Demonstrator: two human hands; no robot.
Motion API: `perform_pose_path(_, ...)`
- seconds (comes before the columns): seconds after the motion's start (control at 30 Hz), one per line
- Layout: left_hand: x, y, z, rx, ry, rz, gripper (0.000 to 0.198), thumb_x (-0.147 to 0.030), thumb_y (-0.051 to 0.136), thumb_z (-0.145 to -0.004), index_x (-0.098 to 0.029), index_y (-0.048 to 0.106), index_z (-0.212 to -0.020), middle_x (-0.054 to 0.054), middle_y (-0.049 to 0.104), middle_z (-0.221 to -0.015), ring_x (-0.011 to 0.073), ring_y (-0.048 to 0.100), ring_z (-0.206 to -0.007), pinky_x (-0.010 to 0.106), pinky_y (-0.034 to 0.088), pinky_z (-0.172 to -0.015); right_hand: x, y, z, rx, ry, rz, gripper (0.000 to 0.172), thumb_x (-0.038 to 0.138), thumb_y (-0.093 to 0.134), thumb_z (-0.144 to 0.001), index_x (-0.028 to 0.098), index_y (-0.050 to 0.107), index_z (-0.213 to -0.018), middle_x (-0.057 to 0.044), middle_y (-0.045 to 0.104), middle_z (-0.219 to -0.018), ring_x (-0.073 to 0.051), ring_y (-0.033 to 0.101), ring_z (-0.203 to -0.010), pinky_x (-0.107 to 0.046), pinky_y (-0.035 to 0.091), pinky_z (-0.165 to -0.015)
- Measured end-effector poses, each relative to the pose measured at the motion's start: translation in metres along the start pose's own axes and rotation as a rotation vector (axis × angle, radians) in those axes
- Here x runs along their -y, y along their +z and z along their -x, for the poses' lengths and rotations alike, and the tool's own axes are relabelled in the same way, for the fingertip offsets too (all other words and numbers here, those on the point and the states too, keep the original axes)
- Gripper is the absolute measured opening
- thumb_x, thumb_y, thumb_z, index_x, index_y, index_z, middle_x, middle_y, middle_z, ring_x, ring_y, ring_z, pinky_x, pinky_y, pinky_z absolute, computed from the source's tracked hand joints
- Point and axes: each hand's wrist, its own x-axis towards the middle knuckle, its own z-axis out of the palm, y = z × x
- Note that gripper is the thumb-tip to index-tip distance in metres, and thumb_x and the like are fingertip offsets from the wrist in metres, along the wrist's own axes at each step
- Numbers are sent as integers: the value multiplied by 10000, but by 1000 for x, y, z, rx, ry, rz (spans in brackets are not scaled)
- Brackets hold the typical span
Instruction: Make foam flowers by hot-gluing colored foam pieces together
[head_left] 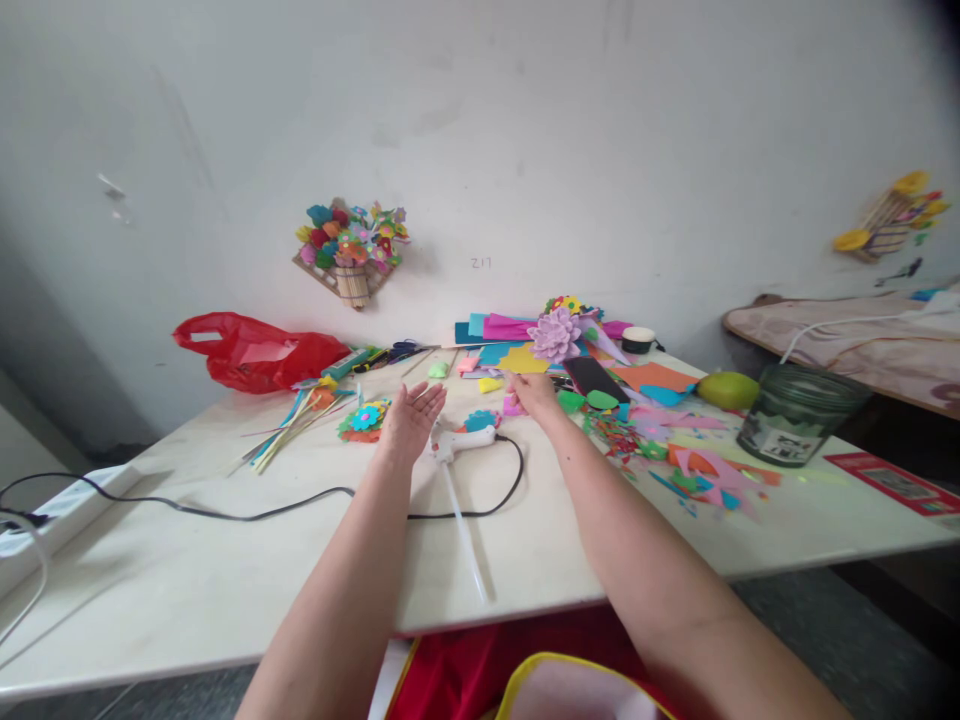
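Observation:
My left hand (pixel 414 418) is palm up with its fingers stretched out, holding nothing, just left of a white hot glue gun (pixel 469 440). From the glue gun's back end a long clear glue stick (pixel 466 535) points toward the table's front edge. My right hand (pixel 534 393) is closed in a pinch farther back; what is between its fingertips, if anything, is too small to make out. Beneath it shows a bright pink piece (pixel 512 406). A blue foam flower (pixel 481 420) lies between the hands. Left of my left hand are layered foam flowers (pixel 366 418).
Foam scraps (pixel 705 470), a dark phone (pixel 595 381) and a purple flower (pixel 555 334) lie at right. A green jar (pixel 796 415) stands near the right edge. A red plastic bag (pixel 259 352) and paper strips (pixel 289 430) occupy the left; a black cord (pixel 247 517) crosses to a power strip (pixel 67 515).

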Motion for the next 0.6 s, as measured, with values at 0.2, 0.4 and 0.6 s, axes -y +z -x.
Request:
perform_pose_path(0.2, 0, 0, 0, -7, 1, 0, 350, -368, 394, -856, -78, 582, -797, 201, 639, -882, 257, 601, -979, 342, 496, -820, -2, 3, -1, -41, -56, 2, 144, 248, 588, -713, 128, 659, -676, -19, 646, -587, -77, 530, -441, -156, 366, -404)
perform_pose_path(0.4, 0, 0, -1, -3, 4, -18, 349, -376, 387, -857, -90, 580, -801, 182, 646, -870, 246, 603, -979, 349, 497, -823, -3, 5, -3, 24, 19, -118, 192, 199, 488, -794, 117, 660, -768, -52, 666, -651, -83, 538, -419, -169, 396, -389)
perform_pose_path(0.6, 0, 0, 0, 0, 4, -19, 347, -372, 389, -856, -91, 583, -796, 176, 647, -854, 240, 611, -958, 339, 506, -800, 2, 3, 2, 13, -4, -85, 238, 340, 595, -725, 130, 616, -615, -22, 622, -542, -82, 504, -373, -175, 386, -374)
